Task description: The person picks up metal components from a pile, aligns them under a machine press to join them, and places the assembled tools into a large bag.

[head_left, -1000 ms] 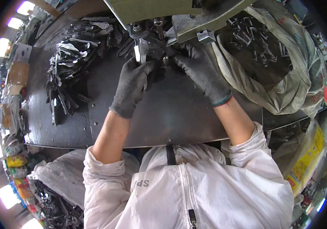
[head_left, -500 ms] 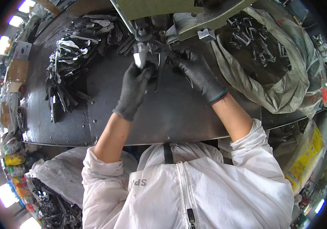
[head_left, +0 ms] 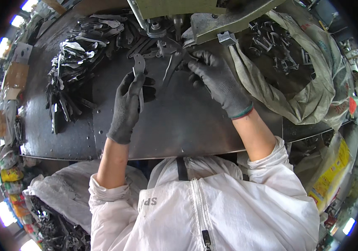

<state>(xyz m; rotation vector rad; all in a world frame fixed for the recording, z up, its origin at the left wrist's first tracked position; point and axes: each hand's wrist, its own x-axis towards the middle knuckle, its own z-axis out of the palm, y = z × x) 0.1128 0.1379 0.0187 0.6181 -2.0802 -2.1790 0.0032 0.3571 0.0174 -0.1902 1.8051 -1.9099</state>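
My left hand (head_left: 128, 98), in a dark grey glove, is closed round a dark, curved flat metal piece (head_left: 138, 62) with holes at its upper end. Part of this piece is hidden by the fingers. My right hand (head_left: 218, 79), gloved alike, is to the right of the machine's work point with its fingers curled in. Whatever it may hold is hidden. Beside its fingertips, a dark handle-like metal piece (head_left: 172, 67) slants down from the fixture (head_left: 165, 47) under the machine's vertical rod (head_left: 177, 27).
The green machine head (head_left: 177, 8) and its metal arm (head_left: 229, 21) overhang the table's far side. Many flat metal pieces (head_left: 74, 54) are heaped at the left. At the right, an open sack (head_left: 287, 106) surrounds small metal brackets (head_left: 285, 62). A bolt head (head_left: 98, 111) stands on the table.
My left hand has moved left and toward me, away from the fixture, with the curved metal piece in it. My right hand has shifted slightly right and nearer to me.
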